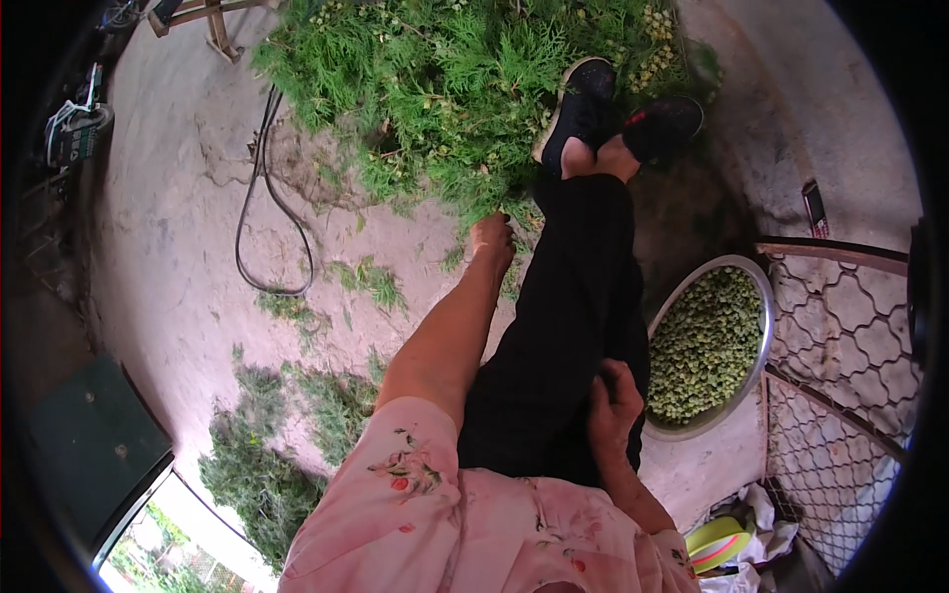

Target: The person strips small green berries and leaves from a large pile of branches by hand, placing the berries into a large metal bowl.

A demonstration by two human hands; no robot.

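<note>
My left hand (pixel 491 235) reaches down to the near edge of a big heap of green, feathery conifer branches (pixel 465 89). Its fingers are curled closed among the sprigs there, apparently on a branch end. Close to my right thigh, my right hand (pixel 615 403) is held with bent fingers, thumb and fingertips drawn together; what lies in them, if anything, is hidden. To its right stands a wide metal basin (pixel 763 296) full of small, pale green cones (pixel 702 346). My feet in dark shoes (pixel 585 109) rest at the heap's right side.
A black cable loop (pixel 240 242) lies on the concrete left of the heap. More cut branches (pixel 262 474) are piled at lower left, near a dark green panel (pixel 94 450). A wire mesh frame (pixel 840 306) stands right of the basin, with a phone (pixel 815 208) beyond it and a yellow-green bowl (pixel 714 544) below.
</note>
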